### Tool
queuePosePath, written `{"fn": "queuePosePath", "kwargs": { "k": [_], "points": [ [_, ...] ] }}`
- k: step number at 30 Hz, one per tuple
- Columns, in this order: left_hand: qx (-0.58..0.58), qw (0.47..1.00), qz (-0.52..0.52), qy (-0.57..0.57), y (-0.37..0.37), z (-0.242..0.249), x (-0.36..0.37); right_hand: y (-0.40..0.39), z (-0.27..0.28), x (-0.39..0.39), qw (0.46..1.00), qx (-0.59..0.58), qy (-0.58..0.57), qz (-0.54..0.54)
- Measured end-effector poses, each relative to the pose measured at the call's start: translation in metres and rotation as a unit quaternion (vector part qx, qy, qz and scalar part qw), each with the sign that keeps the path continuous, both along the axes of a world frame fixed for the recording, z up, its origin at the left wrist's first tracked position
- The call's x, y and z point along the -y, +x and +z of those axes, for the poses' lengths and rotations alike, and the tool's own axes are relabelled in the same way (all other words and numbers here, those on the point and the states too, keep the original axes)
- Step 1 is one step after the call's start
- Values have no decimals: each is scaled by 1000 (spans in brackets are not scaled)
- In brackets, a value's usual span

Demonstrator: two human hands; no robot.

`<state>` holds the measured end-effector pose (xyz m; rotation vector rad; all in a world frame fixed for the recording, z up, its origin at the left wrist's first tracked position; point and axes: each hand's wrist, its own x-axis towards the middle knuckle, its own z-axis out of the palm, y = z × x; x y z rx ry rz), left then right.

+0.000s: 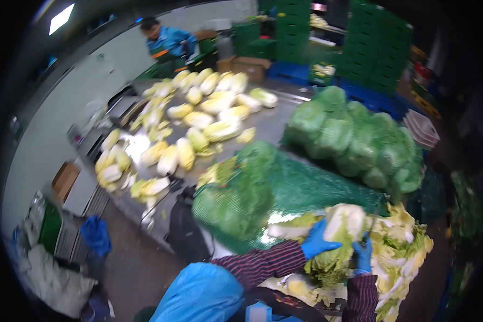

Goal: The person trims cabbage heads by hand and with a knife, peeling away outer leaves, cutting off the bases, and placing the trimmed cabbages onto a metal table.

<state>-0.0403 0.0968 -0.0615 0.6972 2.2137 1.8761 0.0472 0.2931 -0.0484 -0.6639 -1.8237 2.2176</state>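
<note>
My left hand (317, 240), in a blue glove, grips a napa cabbage (339, 236) at the near right of the steel table. My right hand (363, 254), also blue-gloved, is closed on the handle of a dark, thin knife (371, 223) beside the same cabbage. Under and around the cabbage lies a pile of loose trimmed leaves (402, 252). A green net sack of cabbages (241, 198) lies just left of my hands.
More netted cabbages (354, 139) are heaped at the right. Several trimmed cabbages (198, 118) cover the steel table (273, 121). A person in a blue jacket (166, 40) stands at the far end. Green crates (375, 48) are stacked behind.
</note>
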Motion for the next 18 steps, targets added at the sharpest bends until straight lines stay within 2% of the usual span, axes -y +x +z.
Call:
{"fn": "queuePosePath", "kwargs": {
  "k": [1, 2, 3, 4, 6, 8, 10, 12, 13, 15, 16, 18],
  "points": [
    [6, 1000, 19, -4, 3, 9, 0, 8, 20, 1, 998, 62, 21, -12],
    [-8, 997, 29, -71, 5, 19, -1, 11, 23, 0, 998, 48, 29, -25],
    [-23, 990, 34, -137, 6, 28, 1, 9, 20, 5, 998, -22, 3, -59],
    [-21, 989, 38, -138, 6, 44, 6, 9, 17, 8, 991, -92, -23, -96],
    [-37, 988, -30, -149, 3, 79, 18, 25, 37, 4, 995, -50, -53, -64],
    [-68, 986, -26, -147, 3, 95, 25, 32, 57, 28, 984, -105, -123, -78],
    [-163, 974, -44, -152, 1, 110, 33, 41, 59, 40, 982, -108, -121, -98],
    [-157, 968, -73, -183, -3, 135, 45, 57, 53, 43, 972, -110, -195, -78],
    [-165, 963, -106, -184, -5, 138, 47, 63, 60, 55, 964, -93, -218, -121],
    [-143, 954, -179, -191, -8, 145, 56, 79, 47, 61, 963, -90, -229, -107],
    [-156, 954, -192, -168, -9, 122, 58, 99, 37, 64, 962, -88, -239, -99],
    [-114, 942, -280, -143, -18, 89, 65, 121, 45, 89, 937, -44, -345, -31]
  ]
}}
